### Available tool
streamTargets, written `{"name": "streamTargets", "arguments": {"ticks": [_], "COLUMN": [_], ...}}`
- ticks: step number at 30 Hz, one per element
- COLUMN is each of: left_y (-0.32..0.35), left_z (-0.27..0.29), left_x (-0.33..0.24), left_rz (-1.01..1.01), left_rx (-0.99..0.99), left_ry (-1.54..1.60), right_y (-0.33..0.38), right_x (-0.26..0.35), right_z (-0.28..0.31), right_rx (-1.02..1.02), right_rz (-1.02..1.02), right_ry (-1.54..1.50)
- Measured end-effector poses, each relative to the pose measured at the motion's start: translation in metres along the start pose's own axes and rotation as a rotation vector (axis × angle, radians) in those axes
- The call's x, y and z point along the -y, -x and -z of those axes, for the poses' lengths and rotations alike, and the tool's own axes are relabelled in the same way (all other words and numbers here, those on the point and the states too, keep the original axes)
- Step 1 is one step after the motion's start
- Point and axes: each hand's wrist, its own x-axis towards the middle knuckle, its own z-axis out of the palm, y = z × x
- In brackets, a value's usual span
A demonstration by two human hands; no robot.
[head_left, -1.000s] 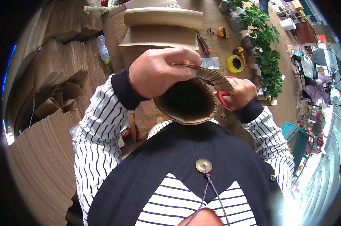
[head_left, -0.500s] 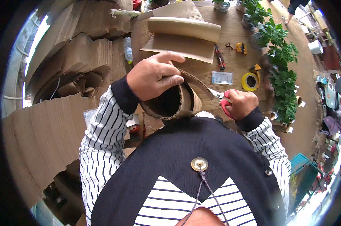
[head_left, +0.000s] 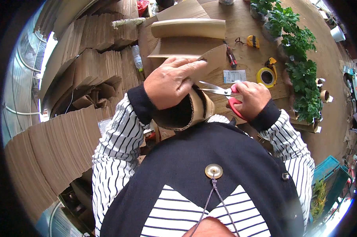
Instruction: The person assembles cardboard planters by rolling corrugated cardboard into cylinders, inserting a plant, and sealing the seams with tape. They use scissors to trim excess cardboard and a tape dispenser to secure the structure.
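Note:
A corrugated cardboard roll (head_left: pixel 204 110) stands against my body, its round hollow end facing up. My left hand (head_left: pixel 170 83) grips its far rim, with fingers stretched along a loose cardboard flap (head_left: pixel 214 60) that leans away from me. Red-handled scissors (head_left: pixel 222 91) are in my right hand (head_left: pixel 252 98), fingers through the loops. Their blades are spread and point left, with the tips close to the roll's upper edge. Whether the lower blade touches the cardboard, I cannot tell.
On the wooden table lie a part-rolled cardboard sheet (head_left: pixel 188 29), a red utility knife (head_left: pixel 230 55), a tape measure (head_left: pixel 253 41), yellow tape (head_left: pixel 266 76) and a printed label (head_left: pixel 234 76). Leafy potted plants (head_left: pixel 300 71) line the right. Cardboard stacks (head_left: pixel 56 138) and a plastic bottle (head_left: pixel 137 58) are left.
The scissors have come off the cardboard edge, opened and shifted left towards the roll. My left hand has moved slightly right, and the flap now tilts away, showing its face.

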Motion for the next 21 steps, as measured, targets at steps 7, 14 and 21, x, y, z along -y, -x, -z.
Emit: {"name": "streamTargets", "arguments": {"ticks": [7,14,21], "left_y": [-0.011,0.045,0.049], "left_z": [0.002,0.009,-0.007], "left_x": [-0.020,-0.035,-0.048], "left_rz": [-0.106,0.225,0.247], "left_rx": [0.034,-0.188,-0.203], "left_ry": [0.103,0.094,0.113], "right_y": [-0.016,-0.010,-0.013], "right_x": [0.020,0.017,0.022], "right_z": [0.008,0.014,0.017], "right_rx": [0.061,0.025,0.021], "right_rz": [-0.026,-0.078,-0.018], "right_ry": [-0.082,-0.063,-0.003]}}
